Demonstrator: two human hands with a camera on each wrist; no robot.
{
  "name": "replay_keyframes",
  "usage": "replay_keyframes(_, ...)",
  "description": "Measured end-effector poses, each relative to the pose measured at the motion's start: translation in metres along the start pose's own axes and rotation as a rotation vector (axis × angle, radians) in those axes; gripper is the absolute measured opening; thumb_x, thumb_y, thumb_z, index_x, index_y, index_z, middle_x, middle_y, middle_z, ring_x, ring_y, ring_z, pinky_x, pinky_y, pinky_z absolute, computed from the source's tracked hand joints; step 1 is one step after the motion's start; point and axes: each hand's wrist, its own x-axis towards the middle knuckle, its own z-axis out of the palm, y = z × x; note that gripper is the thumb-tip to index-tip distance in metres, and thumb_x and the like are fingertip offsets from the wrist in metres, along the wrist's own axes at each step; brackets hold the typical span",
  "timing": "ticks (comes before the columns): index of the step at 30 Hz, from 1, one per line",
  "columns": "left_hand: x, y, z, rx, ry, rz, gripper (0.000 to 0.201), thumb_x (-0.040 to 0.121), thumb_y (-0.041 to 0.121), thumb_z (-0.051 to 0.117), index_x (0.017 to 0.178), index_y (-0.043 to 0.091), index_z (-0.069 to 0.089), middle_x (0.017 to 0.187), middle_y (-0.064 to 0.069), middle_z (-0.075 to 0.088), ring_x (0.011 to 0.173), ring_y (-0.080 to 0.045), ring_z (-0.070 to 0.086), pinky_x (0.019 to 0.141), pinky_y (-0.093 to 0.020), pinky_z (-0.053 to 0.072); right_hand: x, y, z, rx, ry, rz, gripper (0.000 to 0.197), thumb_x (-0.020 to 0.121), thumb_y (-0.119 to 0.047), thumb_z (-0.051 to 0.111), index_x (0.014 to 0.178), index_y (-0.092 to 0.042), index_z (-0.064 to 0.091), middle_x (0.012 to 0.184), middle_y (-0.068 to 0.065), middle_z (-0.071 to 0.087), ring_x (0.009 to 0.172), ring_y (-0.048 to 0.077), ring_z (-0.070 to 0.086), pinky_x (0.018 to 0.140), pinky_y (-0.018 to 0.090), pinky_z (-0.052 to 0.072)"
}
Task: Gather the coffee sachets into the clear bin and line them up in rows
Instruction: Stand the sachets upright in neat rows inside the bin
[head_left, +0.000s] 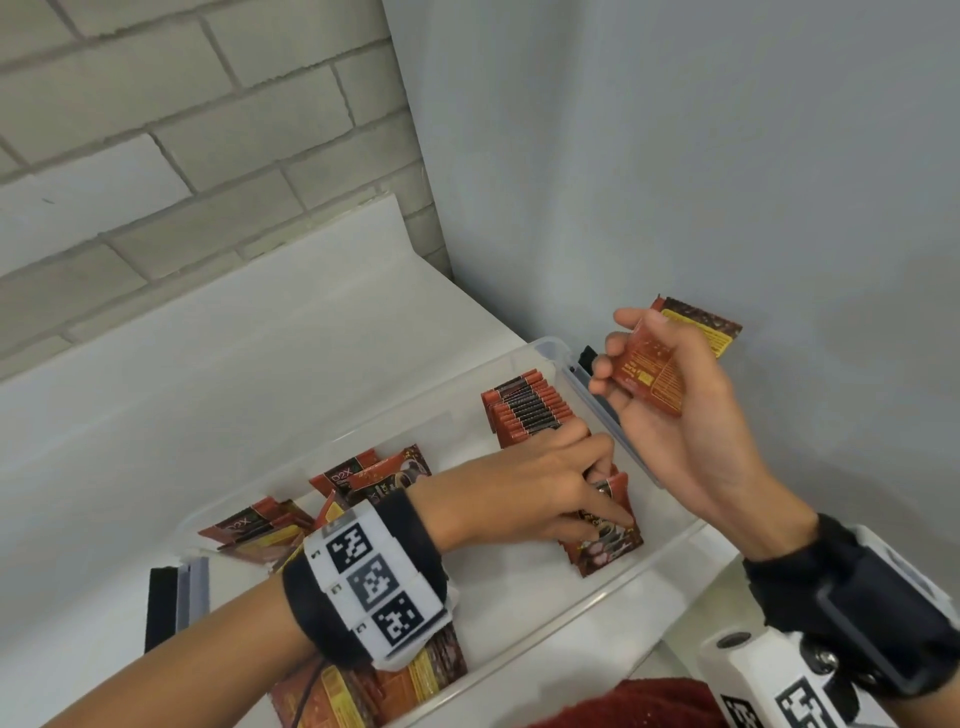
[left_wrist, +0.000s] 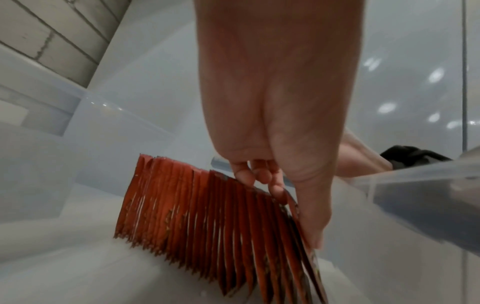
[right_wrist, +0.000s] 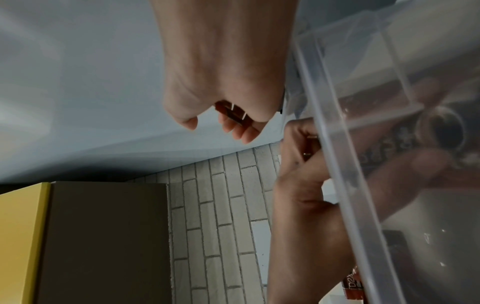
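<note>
1. Step: lining up, mid-row; row of upright sachets (head_left: 535, 415) standing along the right wall inside the clear bin (head_left: 613, 415) on the white counter (head_left: 260, 338).
2. Left hand (head_left: 530, 483): grip curled over the near end of the row, fingertips (left_wrist: 262, 174) on the top edges, thumb flat against the front sachet; propping the row upright.
3. Right hand (head_left: 675, 415): raised just outside the bin's right rim; grip curled round a few loose sachets (head_left: 670, 358).
4. Loose sachets (head_left: 374, 473) lying unsorted at the bin's left; more at the near-left corner (head_left: 363, 686).
5. Next, probably: slot held sachets in at the near end; needs same facing, edge-on entry, left grip easing a gap without tipping the row.
</note>
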Motion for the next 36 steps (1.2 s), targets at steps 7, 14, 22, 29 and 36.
replay_keyframes(7, 0.002, 0.005, 0.008, 0.137, 0.012, 0.012, 0.030, 0.089, 0.039, 0.063, 0.118, 0.034, 0.067, 0.098, 0.001, 0.038, 0.092, -0.015, 0.028, 0.074, -0.027, 0.029, -0.003, -0.002, 0.007, 0.039, 0.025, 0.058, 0.025, 0.094, -0.017, 0.041, 0.080, -0.006, 0.059, 0.077, 0.009, 0.062, 0.074, 0.026, 0.061, 0.076, 0.035, 0.051)
replay_keyframes(14, -0.001, 0.006, 0.010, 0.189, 0.019, 0.035, 0.031, 0.098, 0.039, 0.049, 0.127, 0.037, 0.059, 0.093, 0.004, 0.023, 0.087, -0.013, 0.018, 0.073, -0.027, 0.022, -0.006, -0.004, 0.009, 0.015, 0.040, 0.106, 0.026, 0.098, -0.012, 0.034, 0.088, -0.002, 0.055, 0.066, 0.009, 0.068, 0.074, 0.025, 0.070, 0.082, 0.037, 0.058)
replay_keyframes(22, -0.008, 0.001, -0.011, -0.226, 0.114, -0.102, 0.031, 0.092, 0.038, 0.058, 0.119, 0.026, 0.067, 0.091, 0.001, 0.042, 0.089, -0.015, 0.034, 0.080, -0.035, 0.036, -0.002, -0.002, 0.008, -0.013, 0.016, 0.051, 0.013, 0.099, -0.011, 0.044, 0.108, -0.004, 0.051, 0.081, 0.013, 0.066, 0.091, 0.033, 0.071, 0.080, 0.036, 0.058)
replay_keyframes(29, -0.027, -0.013, -0.046, -0.666, 0.352, -0.332, 0.023, 0.100, 0.019, 0.046, 0.105, 0.012, 0.068, 0.088, 0.002, 0.063, 0.085, -0.004, 0.058, 0.080, -0.020, 0.046, -0.001, 0.005, -0.002, -0.226, -0.172, -0.068, 0.019, 0.072, -0.020, 0.072, 0.091, -0.020, 0.074, 0.112, 0.013, 0.066, 0.112, 0.027, 0.062, 0.098, 0.034, 0.049)
replay_keyframes(36, -0.026, -0.006, -0.055, -1.128, 0.586, -0.529, 0.045, 0.092, 0.042, 0.039, 0.107, 0.010, 0.068, 0.103, -0.028, 0.064, 0.090, -0.030, 0.061, 0.085, -0.035, 0.049, -0.002, 0.010, -0.005, -0.410, -0.372, -0.059, 0.029, 0.061, -0.038, 0.085, 0.087, -0.029, 0.079, 0.137, -0.006, 0.054, 0.130, 0.016, 0.050, 0.100, 0.030, 0.047)
